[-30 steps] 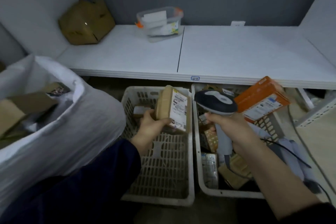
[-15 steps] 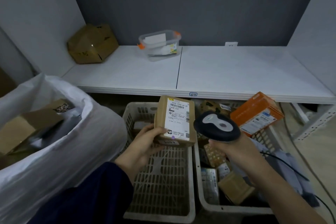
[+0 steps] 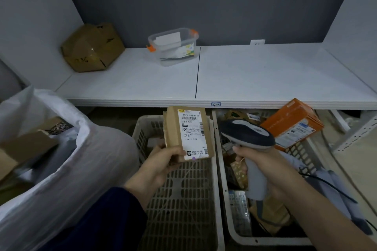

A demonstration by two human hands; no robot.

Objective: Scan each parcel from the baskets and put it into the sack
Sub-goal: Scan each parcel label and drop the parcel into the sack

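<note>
the left hand [image 3: 161, 166] holds a flat brown parcel [image 3: 173, 128] upright above the far end of the left basket [image 3: 183, 210]. its thumb is clamped across the lower front corner beside the white label, and the other fingers are curled behind, out of sight. the label faces the camera, barcode near its top, and a small purple dot of light sits at its bottom edge. the right hand [image 3: 263, 171] is wrapped tight round the pale grip of a scanner [image 3: 247, 134]. the scanner's dark head hangs over the left rim of the right basket [image 3: 265, 240], just beside the parcel but not touching it. whether a finger rests on the trigger i cannot tell. a black cable [image 3: 326, 183] trails off past the right wrist.

the left basket shows mostly bare lattice floor, with something small and pale at its far end, partly hidden by the parcel. the right basket is crowded — an orange box [image 3: 293, 124] leans on its far right corner, and packets and small cartons lie jumbled beneath the scanner. the white sack [image 3: 71, 169] stands open just left of the left basket, a brown carton [image 3: 26, 146] showing in its mouth. above the baskets runs a white shelf [image 3: 265, 75] — a dented cardboard box [image 3: 91, 49] in its far left corner, a clear tub [image 3: 175, 47] with orange clips near the middle of the back edge.
</note>
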